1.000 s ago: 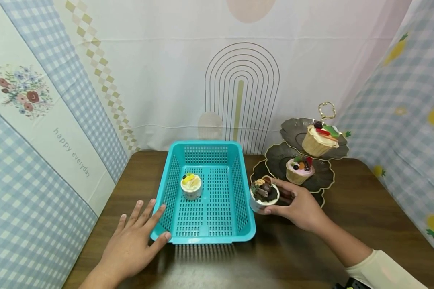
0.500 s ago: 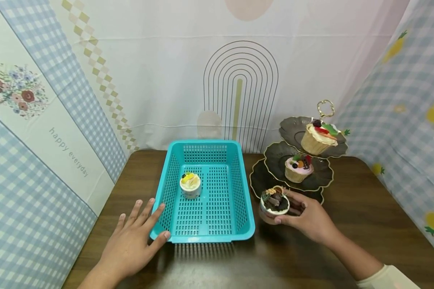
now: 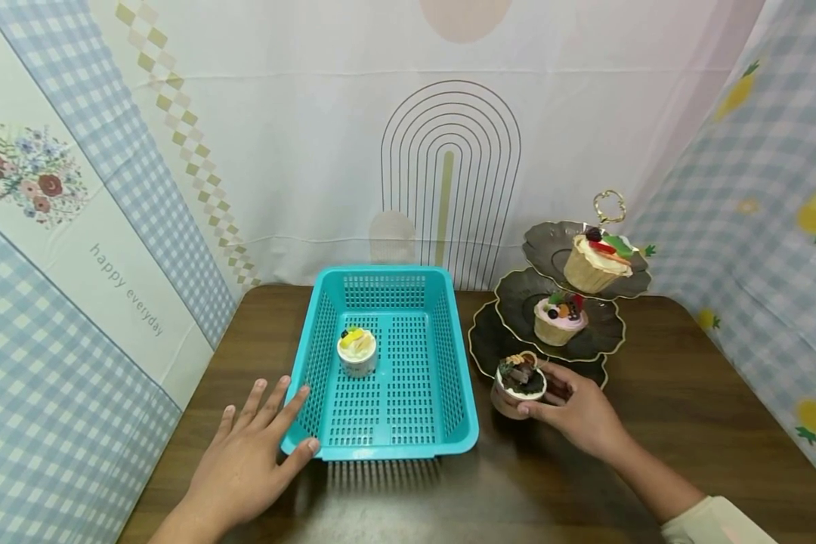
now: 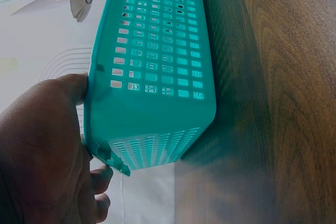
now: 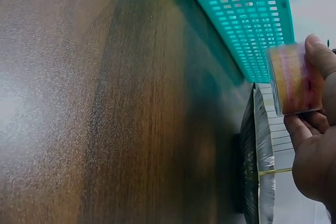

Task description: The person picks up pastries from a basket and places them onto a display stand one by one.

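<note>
My right hand [image 3: 580, 410] grips a clear cup of layered cake [image 3: 520, 387] with a dark chocolate topping, between thumb and fingers. The right wrist view shows the yellow and pink layers of the cup of cake [image 5: 292, 83] held above the table, between the basket and the stand. My left hand [image 3: 248, 462] lies with spread, straight fingers at the front left corner of a turquoise basket [image 3: 381, 453], thumb at its rim. Inside the basket sits a small white cup of cream dessert [image 3: 357, 364] with yellow fruit on top.
A three-tiered dark stand with gold edges [image 3: 601, 344] stands right of the basket. Its middle tier bears a pink-topped cupcake [image 3: 559, 326], its top tier a fruit-topped cupcake [image 3: 595, 266]. Behind the wooden table [image 3: 687, 423] hangs a patterned cloth [image 3: 299, 151].
My right hand has drawn the cup of cake from the basket's right rim rightward and nearer to me, in front of the stand. The left hand has stayed at the basket's corner.
</note>
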The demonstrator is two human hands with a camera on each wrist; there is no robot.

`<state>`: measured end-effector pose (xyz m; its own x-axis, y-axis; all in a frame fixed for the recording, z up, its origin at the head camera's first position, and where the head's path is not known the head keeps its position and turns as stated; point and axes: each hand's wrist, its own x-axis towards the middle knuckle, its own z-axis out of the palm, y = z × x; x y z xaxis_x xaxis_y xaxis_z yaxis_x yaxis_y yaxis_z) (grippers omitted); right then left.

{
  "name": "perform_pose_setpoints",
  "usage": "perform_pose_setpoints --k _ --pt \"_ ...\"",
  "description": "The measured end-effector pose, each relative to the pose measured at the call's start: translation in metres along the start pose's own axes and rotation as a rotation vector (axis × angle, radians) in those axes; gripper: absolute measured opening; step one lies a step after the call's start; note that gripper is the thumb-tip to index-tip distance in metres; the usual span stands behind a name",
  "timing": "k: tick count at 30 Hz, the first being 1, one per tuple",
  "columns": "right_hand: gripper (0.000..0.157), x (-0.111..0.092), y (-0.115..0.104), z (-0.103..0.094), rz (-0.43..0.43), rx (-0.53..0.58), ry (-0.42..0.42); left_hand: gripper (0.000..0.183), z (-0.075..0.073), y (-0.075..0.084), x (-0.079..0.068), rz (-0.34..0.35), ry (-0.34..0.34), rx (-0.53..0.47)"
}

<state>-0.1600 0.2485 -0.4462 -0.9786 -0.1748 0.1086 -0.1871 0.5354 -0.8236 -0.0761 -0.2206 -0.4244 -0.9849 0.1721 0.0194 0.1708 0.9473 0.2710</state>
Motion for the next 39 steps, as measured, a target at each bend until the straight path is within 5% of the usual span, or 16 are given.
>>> perform_pose_setpoints --k 22,39 --pt "0.077 0.032 0.015 0.016 0.030 -0.021 -0.007 0.078 0.001 -0.001 -0.001 -0.001 0.013 -0.006" --pt "0.076 0.047 0.020 0.020 0.137 -0.201 0.112 0.080 0.001 0.000 -0.001 -0.006 0.014 -0.009"
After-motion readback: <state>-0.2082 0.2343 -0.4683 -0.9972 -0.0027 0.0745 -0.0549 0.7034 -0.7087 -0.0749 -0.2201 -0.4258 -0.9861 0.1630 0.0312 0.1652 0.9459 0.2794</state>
